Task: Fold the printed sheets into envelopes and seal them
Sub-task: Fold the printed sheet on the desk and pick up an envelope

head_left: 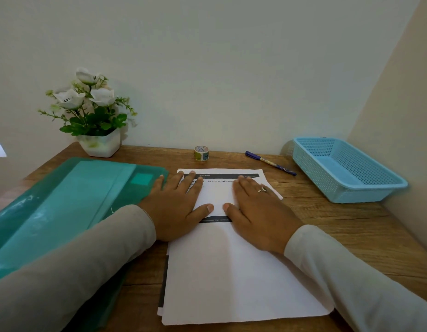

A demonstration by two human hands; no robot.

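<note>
A printed white sheet (231,267) lies in the middle of the wooden desk (351,236), its near part folded up over the far part so the blank back faces me. Printed text shows at the far end. Another sheet edge peeks out beneath on the left. My left hand (176,207) presses flat on the left side of the folded flap. My right hand (258,209), wearing a ring, presses flat on the right side. Both palms are down with fingers spread and nothing gripped. A small roll of patterned tape (201,153) stands by the wall.
A teal plastic folder (64,202) covers the desk's left side. A potted white flower plant (95,116) stands at the back left. A blue pen (270,162) lies at the back right, beside a light blue perforated basket (346,168) against the right wall.
</note>
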